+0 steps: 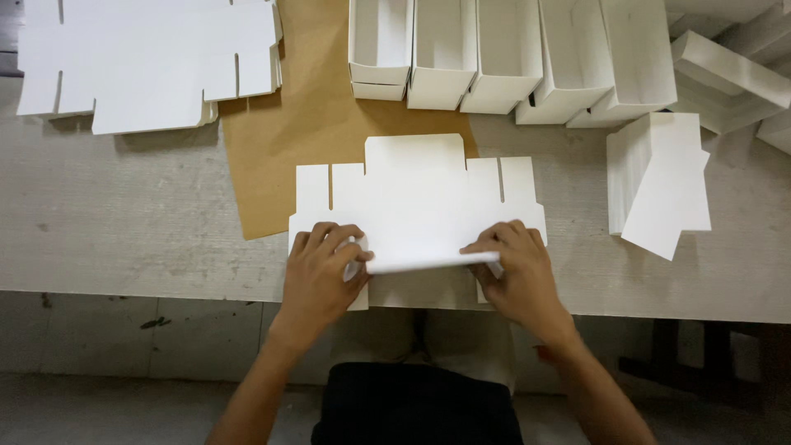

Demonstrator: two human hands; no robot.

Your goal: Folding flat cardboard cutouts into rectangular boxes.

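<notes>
- Cardboard blank (416, 198), white and die-cut, lies flat mid-table on the grey table (124, 239), partly over brown paper (313, 115).
- Head view: our left hand (321, 268) at 7 o'clock and right hand (515, 264) at 5 o'clock pinch its folded near edge.
- Folded white boxes (494, 49) stand at 12 o'clock.

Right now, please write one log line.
left hand: folding box blank | right hand: same | folded boxes behind
</notes>
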